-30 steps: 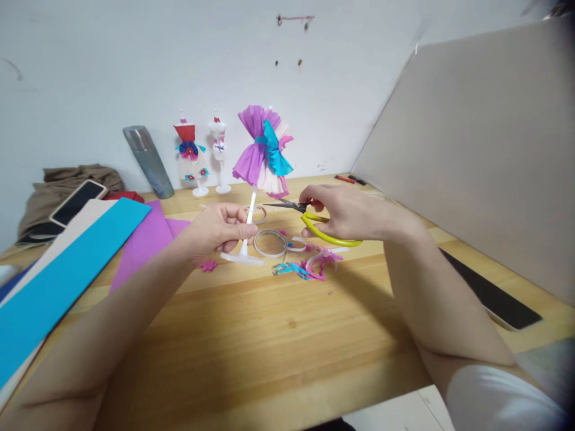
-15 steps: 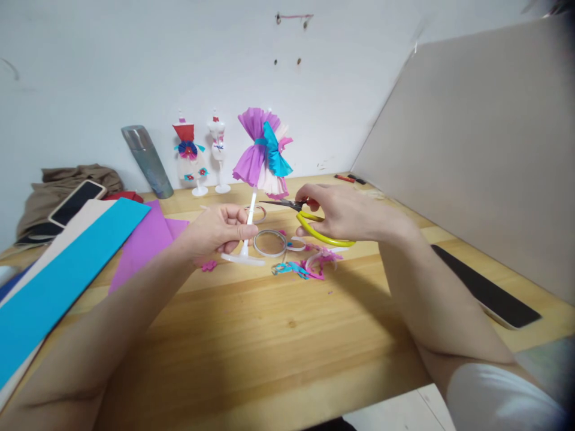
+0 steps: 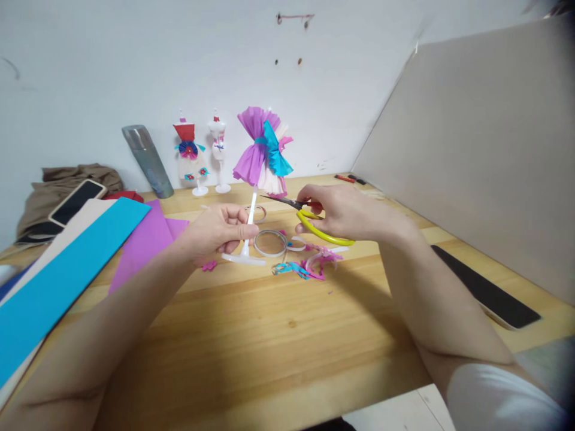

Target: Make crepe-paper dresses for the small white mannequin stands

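My left hand [image 3: 227, 228] is closed round the white stem of a small dress-form stand [image 3: 251, 208], its base just above the table. Pleated paper in purple, pale pink and teal [image 3: 263, 149] dresses the upper part. My right hand [image 3: 335, 211] holds scissors with yellow handles [image 3: 321, 228]; their blades point left, close under the paper's lower edge. Below and between my hands lie a tape roll [image 3: 270, 243], another ring partly behind the stem, and pink and teal paper scraps [image 3: 309, 266]. A pink paper flower [image 3: 209, 266] rests beside my left wrist.
Two small dress forms [image 3: 218, 152] and a leaning grey bottle [image 3: 148, 161] stand by the wall. At left are teal [image 3: 76, 281] and purple paper sheets [image 3: 144, 245], a phone [image 3: 77, 202] and brown cloth [image 3: 85, 175]. A long dark object [image 3: 485, 287] lies at right.
The scissors' blades have tilted up slightly at the tip, nearer the paper's lower edge. Both hands and the stand are otherwise almost unmoved.
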A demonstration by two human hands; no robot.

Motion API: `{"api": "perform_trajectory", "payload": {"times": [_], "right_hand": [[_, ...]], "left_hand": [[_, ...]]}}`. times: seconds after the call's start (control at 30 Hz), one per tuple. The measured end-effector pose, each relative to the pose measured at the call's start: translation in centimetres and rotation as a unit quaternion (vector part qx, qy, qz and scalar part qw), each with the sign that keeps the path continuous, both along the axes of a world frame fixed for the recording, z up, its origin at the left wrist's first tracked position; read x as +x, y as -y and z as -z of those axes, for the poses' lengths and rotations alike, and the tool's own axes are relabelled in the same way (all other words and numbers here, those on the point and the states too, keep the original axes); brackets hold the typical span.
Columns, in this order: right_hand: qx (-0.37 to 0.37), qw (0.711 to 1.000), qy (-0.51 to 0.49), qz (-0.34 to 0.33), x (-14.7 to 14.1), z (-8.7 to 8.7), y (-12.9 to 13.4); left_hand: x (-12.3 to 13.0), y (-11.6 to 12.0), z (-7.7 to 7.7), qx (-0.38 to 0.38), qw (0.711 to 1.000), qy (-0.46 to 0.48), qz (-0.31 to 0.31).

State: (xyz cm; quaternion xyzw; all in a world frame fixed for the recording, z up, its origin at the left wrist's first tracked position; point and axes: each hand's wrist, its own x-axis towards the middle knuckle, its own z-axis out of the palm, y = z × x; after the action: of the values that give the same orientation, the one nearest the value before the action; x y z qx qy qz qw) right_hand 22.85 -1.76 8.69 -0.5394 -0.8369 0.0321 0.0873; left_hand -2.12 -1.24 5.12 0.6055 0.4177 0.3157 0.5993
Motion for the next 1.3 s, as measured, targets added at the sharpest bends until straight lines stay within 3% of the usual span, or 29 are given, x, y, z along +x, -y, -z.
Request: {"api": "perform_trajectory", "payload": {"times": [0.23,1.3], "right_hand": [[0.010,1.000,0.015,0.023,0.01,0.15,-0.20],[0.010,0.999,0.034,0.011,0.17,0.31,-0.49]], "left_hand": [[-0.04,0.02,0.04,-0.007,1.000,0.013,0.005],[-0.09,-0.12,0.11,-0.009,1.000,0.011,0.010]]}}
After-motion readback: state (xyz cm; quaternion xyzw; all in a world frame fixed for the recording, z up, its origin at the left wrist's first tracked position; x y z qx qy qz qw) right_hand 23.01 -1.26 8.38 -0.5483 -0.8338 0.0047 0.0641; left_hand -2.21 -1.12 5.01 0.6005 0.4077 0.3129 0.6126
